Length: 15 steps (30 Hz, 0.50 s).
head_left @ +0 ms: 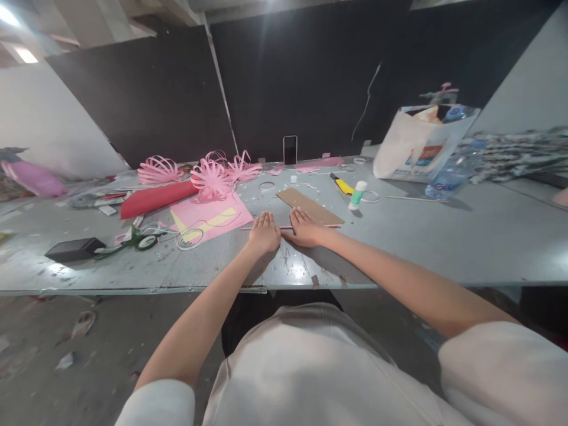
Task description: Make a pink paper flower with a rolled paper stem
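A thin pink stick (286,227) lies across the grey table, running beneath both hands. Flat on it rests my left hand (265,232), its fingers stretched forward. My right hand (305,228) lies beside it, palm down over the stick, with the fingers extended. Just beyond the right hand is a brown cardboard strip (310,204), which its fingertips appear to reach. To the left of my left hand are pink paper sheets (237,214) with a yellow piece (213,222) on top. The palms hide part of the stick.
Pink paper-strip balls (212,177) and a red roll (155,199) sit at back left, with scissors (144,239) and a black box (75,249) nearer. A glue stick (357,195), yellow cutter (343,186), white bag (419,145) and plastic bottle (457,171) stand rightward. A phone (290,150) leans behind.
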Each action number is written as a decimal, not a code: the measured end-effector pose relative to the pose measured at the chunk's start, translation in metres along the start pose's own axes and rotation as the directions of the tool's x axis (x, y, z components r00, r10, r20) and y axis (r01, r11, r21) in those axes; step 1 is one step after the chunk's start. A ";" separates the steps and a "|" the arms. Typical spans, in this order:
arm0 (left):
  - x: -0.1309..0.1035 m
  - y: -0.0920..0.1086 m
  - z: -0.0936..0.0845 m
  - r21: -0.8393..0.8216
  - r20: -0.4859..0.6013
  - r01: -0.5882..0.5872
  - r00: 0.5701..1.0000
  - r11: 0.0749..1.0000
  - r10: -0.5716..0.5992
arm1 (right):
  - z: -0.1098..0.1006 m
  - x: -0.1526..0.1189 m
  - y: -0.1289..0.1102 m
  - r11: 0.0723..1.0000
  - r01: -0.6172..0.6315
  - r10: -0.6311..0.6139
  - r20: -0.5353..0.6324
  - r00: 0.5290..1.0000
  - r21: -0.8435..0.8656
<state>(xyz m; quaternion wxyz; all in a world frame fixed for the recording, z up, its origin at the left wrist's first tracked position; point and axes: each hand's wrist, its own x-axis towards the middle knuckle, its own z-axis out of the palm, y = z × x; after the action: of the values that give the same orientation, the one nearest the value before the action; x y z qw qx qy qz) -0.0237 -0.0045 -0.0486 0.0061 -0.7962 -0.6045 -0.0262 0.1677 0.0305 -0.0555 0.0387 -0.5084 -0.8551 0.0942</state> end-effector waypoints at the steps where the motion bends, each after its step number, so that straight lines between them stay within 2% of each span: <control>1: 0.001 -0.001 -0.001 -0.002 0.005 -0.013 1.000 1.000 0.013 | 0.000 0.001 0.000 1.000 -0.002 0.002 0.006 1.000 -0.001; 10: 0.004 -0.011 -0.012 -0.031 0.048 -0.121 0.991 0.992 0.122 | 0.003 0.011 0.007 1.000 -0.016 0.016 0.045 0.999 0.000; 15: 0.009 -0.010 -0.019 -0.141 -0.137 -0.207 0.973 0.968 0.188 | 0.005 0.013 0.009 1.000 0.011 -0.011 0.042 0.999 -0.011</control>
<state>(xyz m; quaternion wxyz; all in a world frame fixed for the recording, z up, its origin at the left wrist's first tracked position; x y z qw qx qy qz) -0.0317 0.0059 -0.0297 -0.0157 -0.8475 -0.5167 -0.1208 0.1685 0.0456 -0.0630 0.0182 -0.5018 -0.8590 0.0997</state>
